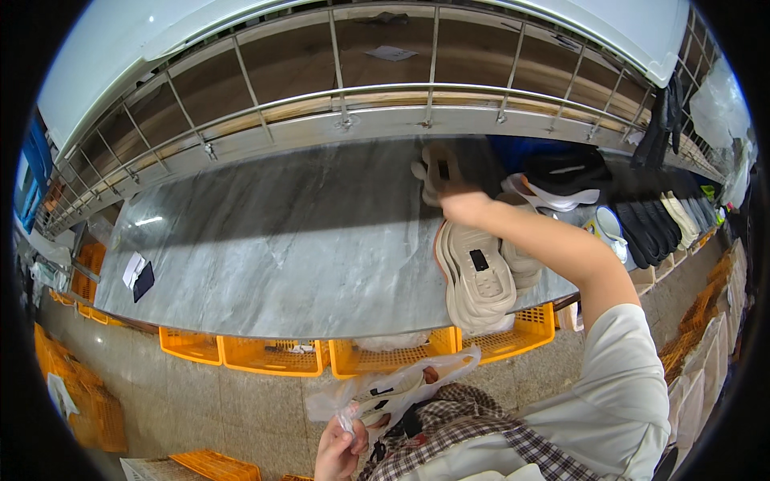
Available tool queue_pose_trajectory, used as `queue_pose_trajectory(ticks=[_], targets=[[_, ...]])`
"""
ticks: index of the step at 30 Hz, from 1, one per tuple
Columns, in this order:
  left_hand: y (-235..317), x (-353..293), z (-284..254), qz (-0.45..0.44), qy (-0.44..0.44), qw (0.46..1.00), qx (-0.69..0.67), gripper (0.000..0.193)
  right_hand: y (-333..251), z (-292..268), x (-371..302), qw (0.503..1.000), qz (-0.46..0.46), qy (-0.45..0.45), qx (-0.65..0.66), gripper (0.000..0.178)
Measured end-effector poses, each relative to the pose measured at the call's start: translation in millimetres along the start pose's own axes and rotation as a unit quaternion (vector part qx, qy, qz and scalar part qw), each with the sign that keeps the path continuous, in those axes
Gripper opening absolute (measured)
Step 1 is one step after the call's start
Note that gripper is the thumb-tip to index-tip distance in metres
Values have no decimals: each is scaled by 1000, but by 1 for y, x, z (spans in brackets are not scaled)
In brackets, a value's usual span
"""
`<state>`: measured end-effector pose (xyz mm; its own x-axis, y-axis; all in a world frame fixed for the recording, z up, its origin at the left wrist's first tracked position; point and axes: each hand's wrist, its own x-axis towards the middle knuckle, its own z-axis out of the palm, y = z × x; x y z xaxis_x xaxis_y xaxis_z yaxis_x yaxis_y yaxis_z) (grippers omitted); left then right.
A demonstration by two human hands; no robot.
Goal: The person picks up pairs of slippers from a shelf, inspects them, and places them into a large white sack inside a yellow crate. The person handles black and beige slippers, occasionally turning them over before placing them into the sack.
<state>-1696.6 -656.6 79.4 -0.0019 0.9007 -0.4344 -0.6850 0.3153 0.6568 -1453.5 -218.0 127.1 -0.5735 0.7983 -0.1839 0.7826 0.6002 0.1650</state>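
Note:
Low in front of my body, my left hand [341,453] is closed on the gathered neck of a clear plastic bag [457,366], with light shoe soles [387,391] showing inside it. Across the table reaches my right hand [463,206], smeared by motion, at the near end of a beige shoe sole [440,167]; its fingers seem to be round that end. A stack of beige soles [479,280], with a black label on the top one, lies below my right forearm. More soles [523,268] beside it are partly hidden by the arm.
Grey marbled table [265,264] below a wire-fronted shelf [337,88]. Black and white soles [565,178] and rows of dark soles [646,231] are at the right. A small dark and white card [139,276] lies at the left. Yellow crates [273,357] line the table's near edge.

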Motion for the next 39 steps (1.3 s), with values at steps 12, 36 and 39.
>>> queue_pose_trajectory(ticks=[12,36,39], targets=[[33,6,-38,-55,-53,997,1,49,-10,-58,-201,592,76,293,746,19],[59,22,-31,-53,-236,970,-8,74,-129,42,-329,410,130,202,880,24],[62,24,-23,-74,-258,962,-58,79,-158,102,-328,367,169,116,907,23]])
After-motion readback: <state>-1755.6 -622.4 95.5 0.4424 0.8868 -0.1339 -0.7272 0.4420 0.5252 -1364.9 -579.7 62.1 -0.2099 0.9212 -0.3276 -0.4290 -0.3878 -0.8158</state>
